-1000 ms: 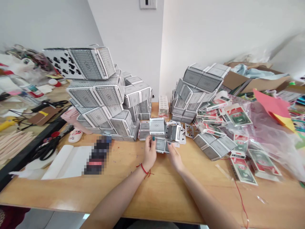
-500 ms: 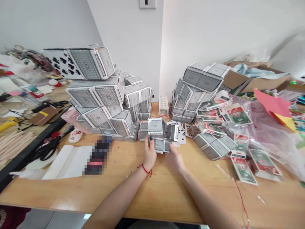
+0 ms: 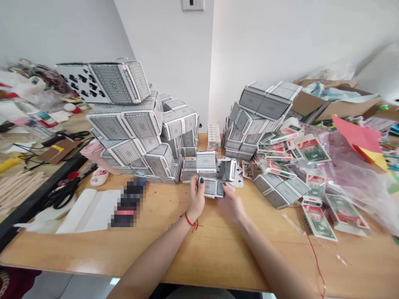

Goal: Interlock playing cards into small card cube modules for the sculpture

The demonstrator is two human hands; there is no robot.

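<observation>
Left hand (image 3: 197, 200) and right hand (image 3: 232, 204) pinch a half-open card box (image 3: 206, 162) at twelve o'clock, shaping it, I'd judge; any next fold calls for light pressure

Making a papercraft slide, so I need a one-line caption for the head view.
Left hand and right hand hold a folded-card piece before stacks of patterned card blocks.

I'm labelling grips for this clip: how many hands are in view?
2: the left hand at the near left side of the playing-card structure, and the right hand at its near right corner.
</observation>
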